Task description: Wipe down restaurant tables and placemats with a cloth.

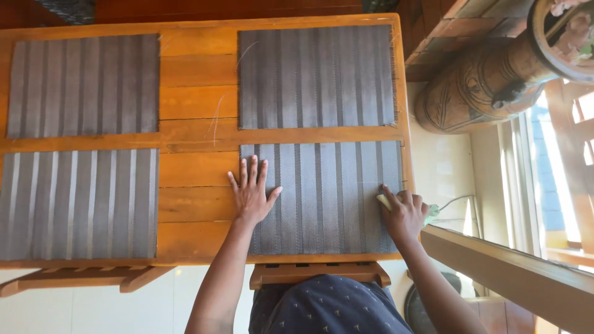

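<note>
Head view, looking straight down on a wooden table (198, 80) with four grey striped placemats. The near-right placemat (325, 198) is the one being worked on. It lies flat at the table's near right corner, right edge close to the table edge.

Left hand (250, 195) is open, fingers spread, palm down. It rests on the left edge of that placemat, half on the mat, half on bare wood. It grips nothing, just presses.

Right hand (403, 215) is curled at the mat's right edge, closed around a small pale yellow-green thing, probably a sponge or cloth (385, 201). Only a bit pokes out past the fingers, so can't tell exactly what it is.

Step in hand, as I read it: wiping the near-right placemat, left hand pinning it so it doesn't slide, right hand at one end of a stroke.

Next move likely calls for keeping the left palm firm and dragging the sponge across the stripes without bunching the mat or pushing it off the table edge.

Other three placemats: far-right (315, 77), far-left (83, 85), near-left (77, 204), all flat, untouched by either hand.

A large carved clay pot (482, 86) stands off the table to the right. A wooden chair (318, 273) sits tucked at the near edge. Bright window on the right.
</note>
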